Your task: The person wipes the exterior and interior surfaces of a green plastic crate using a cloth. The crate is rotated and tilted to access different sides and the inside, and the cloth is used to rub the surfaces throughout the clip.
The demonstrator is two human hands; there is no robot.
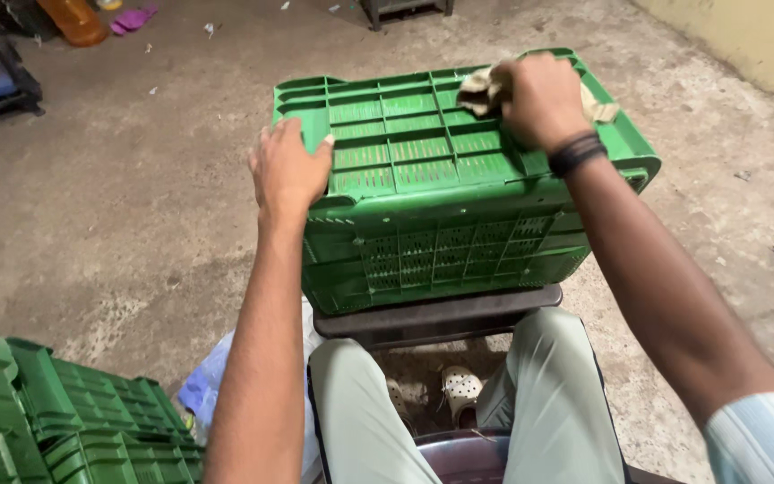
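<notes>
A green plastic crate (423,170) lies upside down on a dark low stand (436,315) in front of my knees. My left hand (287,168) rests flat on the crate's near left corner, fingers together, steadying it. My right hand (541,97) presses a crumpled beige cloth (484,90) against the crate's slatted bottom near the far right corner. A dark band circles my right wrist. Part of the cloth sticks out past my hand at the right.
More green crates (55,421) are stacked at the lower left. A concrete floor (136,206) surrounds me. An orange container (73,20) and a dark frame (2,85) stand at the far left. A pale wall (754,40) runs along the right.
</notes>
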